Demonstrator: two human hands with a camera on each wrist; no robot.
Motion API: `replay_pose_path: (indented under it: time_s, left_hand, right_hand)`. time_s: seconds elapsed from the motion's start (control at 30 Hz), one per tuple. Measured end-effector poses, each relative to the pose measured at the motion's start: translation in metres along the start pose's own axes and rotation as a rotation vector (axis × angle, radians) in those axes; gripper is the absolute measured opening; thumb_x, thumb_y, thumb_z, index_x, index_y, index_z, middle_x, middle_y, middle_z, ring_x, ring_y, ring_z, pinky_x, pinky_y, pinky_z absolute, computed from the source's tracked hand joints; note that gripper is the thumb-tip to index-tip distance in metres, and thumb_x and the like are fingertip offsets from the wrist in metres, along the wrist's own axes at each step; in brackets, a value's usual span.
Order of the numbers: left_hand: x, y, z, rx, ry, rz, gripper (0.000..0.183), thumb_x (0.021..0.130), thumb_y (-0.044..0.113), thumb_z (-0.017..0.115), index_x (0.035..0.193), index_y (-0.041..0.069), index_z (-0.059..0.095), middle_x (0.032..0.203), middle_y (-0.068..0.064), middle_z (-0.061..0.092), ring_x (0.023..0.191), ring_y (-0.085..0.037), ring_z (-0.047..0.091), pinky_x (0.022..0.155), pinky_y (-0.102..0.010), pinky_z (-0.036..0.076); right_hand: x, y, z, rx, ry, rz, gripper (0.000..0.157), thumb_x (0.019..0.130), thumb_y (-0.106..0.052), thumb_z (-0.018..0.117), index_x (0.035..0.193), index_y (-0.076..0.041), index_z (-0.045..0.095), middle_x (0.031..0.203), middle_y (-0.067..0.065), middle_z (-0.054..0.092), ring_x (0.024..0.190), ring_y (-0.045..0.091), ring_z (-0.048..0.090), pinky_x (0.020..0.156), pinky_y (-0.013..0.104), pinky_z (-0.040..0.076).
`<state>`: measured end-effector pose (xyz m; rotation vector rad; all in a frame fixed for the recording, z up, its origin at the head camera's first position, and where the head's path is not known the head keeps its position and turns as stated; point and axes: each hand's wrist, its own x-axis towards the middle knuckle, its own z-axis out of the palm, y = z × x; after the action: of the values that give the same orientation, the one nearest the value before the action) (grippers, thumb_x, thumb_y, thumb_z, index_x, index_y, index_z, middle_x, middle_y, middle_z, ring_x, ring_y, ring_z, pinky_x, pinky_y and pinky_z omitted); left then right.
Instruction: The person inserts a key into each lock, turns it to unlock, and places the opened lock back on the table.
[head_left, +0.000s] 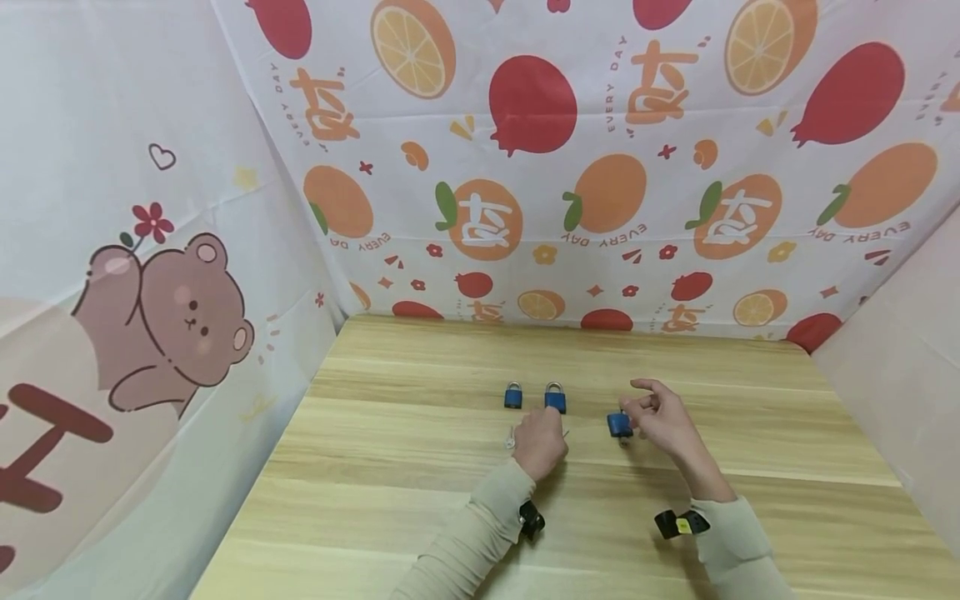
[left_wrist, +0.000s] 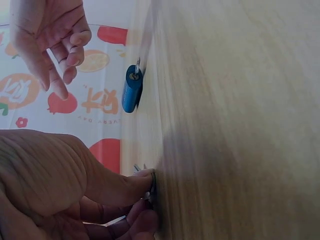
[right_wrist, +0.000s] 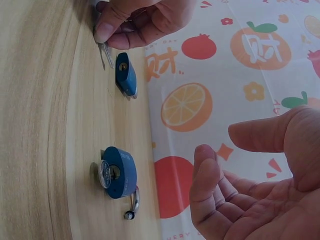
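My left hand [head_left: 540, 442] is low over the table, its thumb and fingers pinching small silver keys [right_wrist: 107, 55]. Just beyond it lies a blue padlock [head_left: 555, 402], with another blue padlock [head_left: 513, 396] to its left. On the right a third blue padlock [right_wrist: 120, 172] has a key [right_wrist: 104, 174] in its keyhole, and its shackle [right_wrist: 135, 202] is swung out of the body. My right hand [head_left: 660, 421] hovers beside this padlock with thumb and fingers apart; the right wrist view shows nothing between them.
A wood-grain table [head_left: 360, 500] carries everything. Behind it hangs a fruit-printed cloth [head_left: 540, 192]; a cloth with a bear print [head_left: 187, 317] closes the left side and a pale cloth [head_left: 900, 358] the right. Each wrist wears a small black camera [head_left: 531, 521].
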<state>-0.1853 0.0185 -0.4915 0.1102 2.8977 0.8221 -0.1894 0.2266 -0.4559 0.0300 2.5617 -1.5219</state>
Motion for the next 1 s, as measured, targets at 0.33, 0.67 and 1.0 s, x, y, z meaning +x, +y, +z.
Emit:
replay_pose_path:
  time_s: [0.33, 0.67, 1.0]
  left_hand:
    - [-0.0010, 0.0007, -0.0001, 0.004, 0.010, 0.018, 0.038, 0.076, -0.005, 0.072, 0.057, 0.013, 0.045, 0.064, -0.005, 0.050, 0.056, -0.021, 0.046, 0.043, -0.035, 0.037]
    - [-0.0010, -0.0021, 0.0008, 0.024, 0.037, 0.079, 0.053, 0.081, -0.008, 0.066, 0.052, 0.017, 0.030, 0.054, 0.002, 0.033, 0.048, -0.015, 0.037, 0.036, -0.027, 0.026]
    - [-0.0048, -0.0073, -0.0012, -0.013, 0.081, 0.074, 0.053, 0.087, -0.002, 0.065, 0.050, 0.018, 0.033, 0.050, 0.005, 0.028, 0.047, -0.014, 0.034, 0.041, -0.029, 0.026]
  right_hand:
    - [0.0015, 0.0018, 0.0004, -0.003, 0.006, -0.005, 0.054, 0.104, -0.023, 0.057, 0.149, -0.001, 0.040, 0.114, 0.027, 0.067, 0.087, 0.028, 0.068, 0.071, 0.039, 0.058]
    - [0.0023, 0.0048, 0.0002, 0.012, 0.003, 0.001, 0.059, 0.103, -0.029, 0.059, 0.151, -0.001, 0.038, 0.119, 0.027, 0.066, 0.089, 0.028, 0.069, 0.072, 0.038, 0.058]
    - [0.0011, 0.0015, -0.0001, 0.002, 0.005, -0.014, 0.056, 0.104, -0.026, 0.058, 0.150, -0.001, 0.039, 0.117, 0.027, 0.067, 0.091, 0.029, 0.069, 0.075, 0.038, 0.058]
